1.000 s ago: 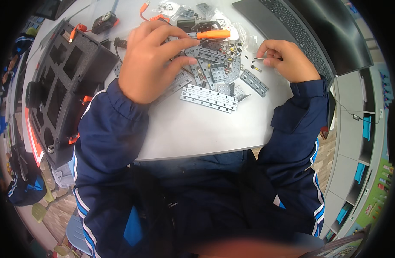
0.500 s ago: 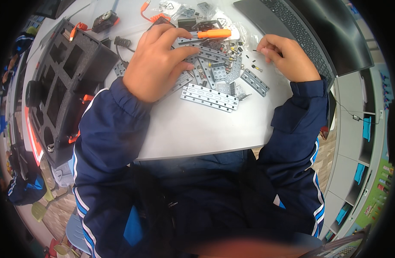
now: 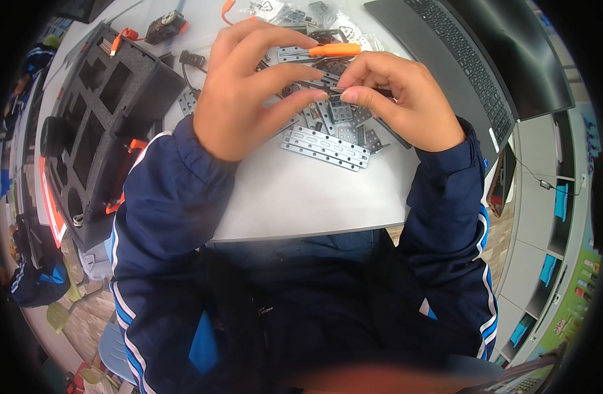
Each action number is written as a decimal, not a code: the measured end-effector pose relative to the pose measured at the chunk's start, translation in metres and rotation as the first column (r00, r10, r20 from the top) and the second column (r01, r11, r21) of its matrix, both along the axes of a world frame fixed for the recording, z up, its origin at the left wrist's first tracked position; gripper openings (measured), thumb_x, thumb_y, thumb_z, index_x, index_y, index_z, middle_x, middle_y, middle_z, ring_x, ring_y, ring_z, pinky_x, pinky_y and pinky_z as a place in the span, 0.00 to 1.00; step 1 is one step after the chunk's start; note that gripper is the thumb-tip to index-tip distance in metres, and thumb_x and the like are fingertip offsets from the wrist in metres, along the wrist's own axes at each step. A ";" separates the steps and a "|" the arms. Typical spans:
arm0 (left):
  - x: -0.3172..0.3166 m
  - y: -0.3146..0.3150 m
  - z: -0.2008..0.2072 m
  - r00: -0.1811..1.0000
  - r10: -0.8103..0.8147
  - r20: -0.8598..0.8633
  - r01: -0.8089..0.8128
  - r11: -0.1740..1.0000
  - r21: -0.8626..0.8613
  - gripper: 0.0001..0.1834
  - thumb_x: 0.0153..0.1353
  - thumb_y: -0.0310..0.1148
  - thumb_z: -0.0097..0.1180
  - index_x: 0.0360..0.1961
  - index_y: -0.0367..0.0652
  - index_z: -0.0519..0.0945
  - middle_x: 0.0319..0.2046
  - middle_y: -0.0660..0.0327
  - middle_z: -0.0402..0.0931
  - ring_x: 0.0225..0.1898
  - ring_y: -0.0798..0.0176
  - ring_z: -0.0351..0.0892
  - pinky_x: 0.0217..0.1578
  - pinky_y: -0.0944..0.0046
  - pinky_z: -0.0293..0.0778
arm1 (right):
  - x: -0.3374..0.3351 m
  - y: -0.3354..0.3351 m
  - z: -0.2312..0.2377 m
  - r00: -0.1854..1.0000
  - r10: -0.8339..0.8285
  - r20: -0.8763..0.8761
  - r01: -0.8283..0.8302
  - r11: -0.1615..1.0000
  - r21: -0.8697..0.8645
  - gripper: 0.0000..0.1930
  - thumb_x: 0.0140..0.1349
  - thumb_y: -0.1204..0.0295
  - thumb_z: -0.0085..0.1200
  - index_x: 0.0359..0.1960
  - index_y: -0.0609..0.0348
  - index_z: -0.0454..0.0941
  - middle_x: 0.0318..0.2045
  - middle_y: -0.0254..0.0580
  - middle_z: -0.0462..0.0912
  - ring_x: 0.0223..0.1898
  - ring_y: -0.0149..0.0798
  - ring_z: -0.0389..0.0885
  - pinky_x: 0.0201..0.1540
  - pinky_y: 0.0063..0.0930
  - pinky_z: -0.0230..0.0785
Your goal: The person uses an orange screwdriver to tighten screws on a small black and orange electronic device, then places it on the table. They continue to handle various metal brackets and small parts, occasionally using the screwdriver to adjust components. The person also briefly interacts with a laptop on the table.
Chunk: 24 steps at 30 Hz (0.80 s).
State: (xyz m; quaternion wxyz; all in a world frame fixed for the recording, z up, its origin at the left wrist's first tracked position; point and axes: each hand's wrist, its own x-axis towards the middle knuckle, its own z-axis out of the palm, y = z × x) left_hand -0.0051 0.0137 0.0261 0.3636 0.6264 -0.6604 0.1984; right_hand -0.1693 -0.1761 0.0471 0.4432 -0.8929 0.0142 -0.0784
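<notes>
Head view: a white table (image 3: 301, 203) carries everything, and places run from the long perforated metal strip (image 3: 325, 147) near its middle. Left of the strip sits a black foam tray (image 3: 91, 111); to its upper right, a grey laptop (image 3: 465, 59). Just above the strip the left hand (image 3: 239, 98) and right hand (image 3: 406, 98) meet, fingertips pinching a small dark metal part (image 3: 337, 88). An orange-handled screwdriver (image 3: 334, 49) lies beyond. Judging by this, the step is fitting small pieces together; next calls for steady alignment.

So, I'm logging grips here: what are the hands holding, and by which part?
Both hands, left hand and right hand, pinch a small dark metal part between their fingertips, one at each end. What it is cannot be told.
</notes>
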 end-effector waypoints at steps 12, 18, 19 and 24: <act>-0.003 0.002 0.001 0.997 0.079 -0.004 -0.080 0.995 -0.060 0.10 0.49 0.28 0.74 0.34 0.49 0.90 0.50 0.63 0.83 0.54 0.58 0.77 0.58 0.56 0.64 | 0.002 0.006 -0.003 0.994 -0.076 0.078 0.079 0.996 -0.032 0.09 0.66 0.75 0.64 0.43 0.65 0.80 0.33 0.34 0.83 0.30 0.25 0.78 0.34 0.22 0.72; -0.001 0.002 0.002 0.994 0.106 0.018 -0.104 0.990 -0.093 0.09 0.50 0.29 0.74 0.34 0.49 0.90 0.48 0.63 0.83 0.53 0.59 0.76 0.58 0.55 0.63 | 0.000 0.005 0.003 0.988 -0.153 0.012 0.153 0.988 -0.024 0.08 0.67 0.71 0.63 0.39 0.65 0.83 0.27 0.34 0.82 0.26 0.26 0.77 0.32 0.22 0.70; 0.000 0.002 0.002 0.994 0.110 0.025 -0.107 0.990 -0.094 0.09 0.50 0.29 0.74 0.34 0.49 0.90 0.48 0.63 0.83 0.53 0.58 0.76 0.58 0.55 0.63 | 0.000 0.005 0.003 0.988 -0.157 0.006 0.157 0.987 -0.026 0.09 0.67 0.71 0.63 0.39 0.65 0.84 0.27 0.34 0.83 0.26 0.26 0.77 0.32 0.22 0.70; 0.000 0.003 0.002 0.993 0.120 0.023 -0.117 0.989 -0.094 0.09 0.49 0.29 0.74 0.34 0.50 0.90 0.48 0.63 0.82 0.53 0.57 0.74 0.57 0.57 0.63 | 0.002 0.006 0.000 0.974 -0.148 0.168 0.172 0.976 -0.135 0.08 0.65 0.71 0.64 0.39 0.65 0.85 0.27 0.36 0.85 0.25 0.27 0.77 0.32 0.23 0.69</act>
